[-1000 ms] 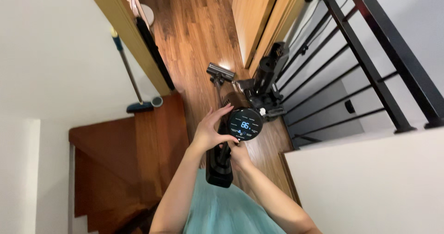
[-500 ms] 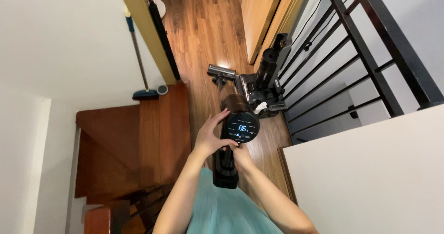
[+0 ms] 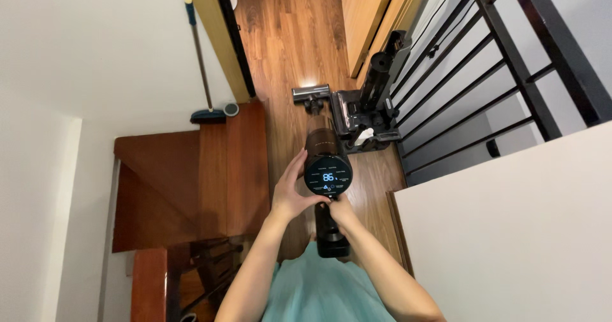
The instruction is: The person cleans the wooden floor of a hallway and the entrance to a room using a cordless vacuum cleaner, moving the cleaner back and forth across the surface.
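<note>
**Cordless vacuum held over the landing**

Head view: the left hand (image 3: 292,193) is cupped around the round lit display of the stick vacuum (image 3: 326,172), fingers wrapped on its rim; the right hand (image 3: 339,211) is closed on the handle just below. The vacuum points down at the wooden floor (image 3: 287,48), its floor head (image 3: 310,94) beside the charging stand (image 3: 370,115). Since a second ago the view has tipped (broom (image 3: 203,105) and stairs (image 3: 191,175) now fuller), while both hands stay clamped, so the handling looks unchanged.

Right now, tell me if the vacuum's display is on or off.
On. The round screen on the cordless vacuum glows with blue digits and icons, while the left hand cups its side and the right hand holds beneath it.
</note>
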